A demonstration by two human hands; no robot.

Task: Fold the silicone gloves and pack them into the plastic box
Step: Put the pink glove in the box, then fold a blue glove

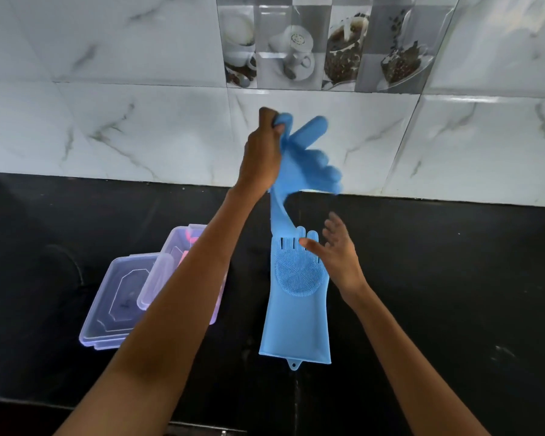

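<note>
One blue silicone glove lies flat on the black counter, bristle pad up, cuff toward me. A second blue glove hangs in the air above it, fingers up and blurred. My left hand is raised in front of the wall and grips this second glove at one finger. My right hand hovers with fingers spread just right of the flat glove's fingertips, holding nothing. The clear plastic box stands left of the gloves, partly hidden by my left forearm, with something pink inside.
A clear lid lies under and left of the box. White marble-look wall tiles rise behind the counter. The dark edge of a sink or ledge shows at the bottom left.
</note>
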